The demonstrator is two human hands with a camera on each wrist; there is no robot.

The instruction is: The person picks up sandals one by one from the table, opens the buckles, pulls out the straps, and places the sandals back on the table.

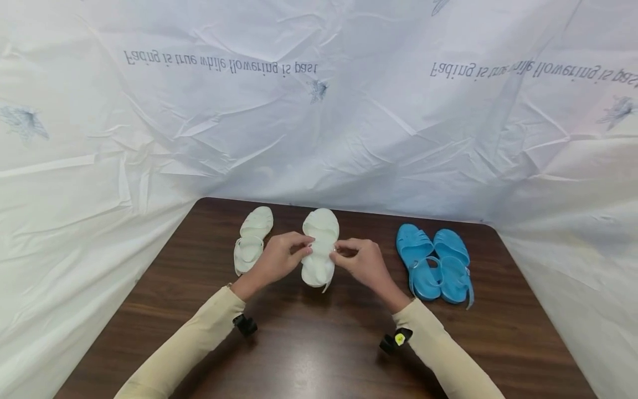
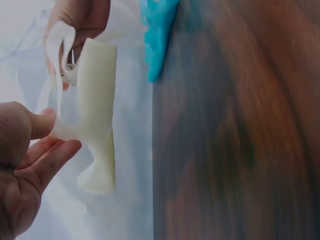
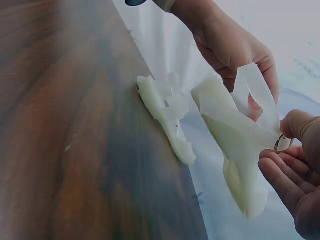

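Observation:
A white sandal (image 1: 318, 272) is held up over the table between both hands, its toe toward the far edge. My left hand (image 1: 279, 256) pinches the strap at its left side, thumb against fingertips. At the right side, my right hand (image 1: 363, 261) pinches the strap end, where a small metal buckle (image 3: 278, 144) shows between thumb and fingers. The ankle strap (image 2: 62, 42) loops above the sole in the left wrist view. Left of the held sandal, a second white sandal (image 1: 256, 223) lies on the table, its strap looped over the heel.
Two blue sandals (image 1: 415, 244) lie side by side on the right part of the dark wooden table (image 1: 299, 338), straps loose. A white printed curtain (image 1: 319, 138) hangs behind the table's far edge and along both sides.

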